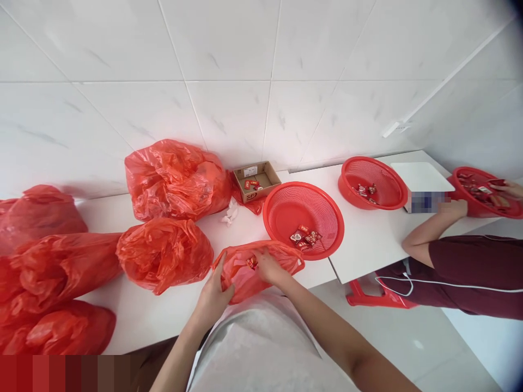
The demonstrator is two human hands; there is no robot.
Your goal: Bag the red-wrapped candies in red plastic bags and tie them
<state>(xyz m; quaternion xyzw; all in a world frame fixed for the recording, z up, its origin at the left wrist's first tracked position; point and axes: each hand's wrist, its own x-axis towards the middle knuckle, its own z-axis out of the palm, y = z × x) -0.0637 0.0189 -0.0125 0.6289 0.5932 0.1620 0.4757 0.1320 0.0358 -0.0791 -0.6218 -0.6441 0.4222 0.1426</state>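
Observation:
A red plastic bag (245,286) lies at the table's front edge, its mouth spread toward me. My left hand (214,299) grips the left side of its rim, thumb on one side and fingers on the other. Inside the mouth, my right hand (267,268) has its fingers closed around small red wrapped candies (252,263); part of the fingers is hidden by the bag. Just behind stands a red mesh basket (281,209) with several wrapped candies (304,237) at its bottom near side.
Several full red bags (175,179) crowd the left. A small cardboard box (267,188) with red packets stands at the wall, near crumpled white tissue (231,212). Rightward are another basket (351,188), a scale (420,177) and a co-worker's hand (510,189) in a third basket (461,196).

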